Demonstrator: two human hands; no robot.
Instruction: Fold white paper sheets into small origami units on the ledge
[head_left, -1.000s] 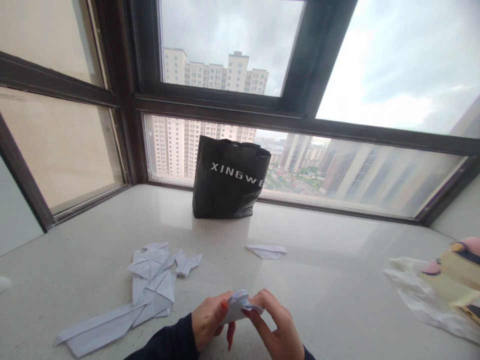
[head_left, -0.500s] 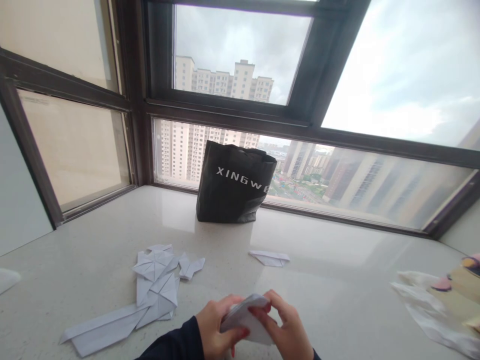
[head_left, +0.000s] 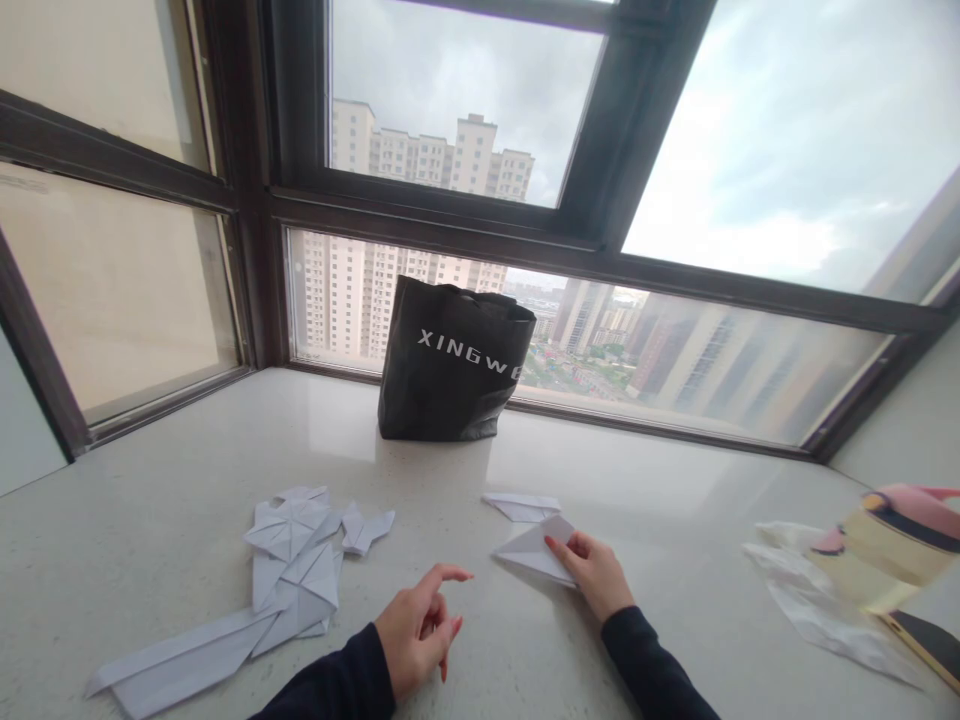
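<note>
the right hand's (head_left: 596, 572) fingers are closed narrowly on a folded white paper piece (head_left: 525, 550), a red-nailed fingertip pressing its upper face; the piece lies just in front of a flat folded paper strip (head_left: 521, 507), and whether the two touch cannot be told. the left hand (head_left: 414, 632) holds nothing: its forefinger reaches out and bends near the tip, the thumb stands a little apart below, and the other fingers curl loosely between. the right forearm comes in slantwise from the lower right with the back of the hand up, while the left stays low near the middle, both in dark sleeves (head_left: 334, 682). left of the hands, on the glossy, speckled windowsill (head_left: 660, 530), creased paper pieces (head_left: 296, 590) overlap in a crisp, angular pile, with a long folded band (head_left: 187, 660) at its near end and a small forked piece (head_left: 366, 528) beside it. a black bag (head_left: 450, 380) with white lettering stands by the window; at the right are crumpled white tissue (head_left: 810, 605) and a pale yellow cup (head_left: 889, 550) with a pink lid.
</note>
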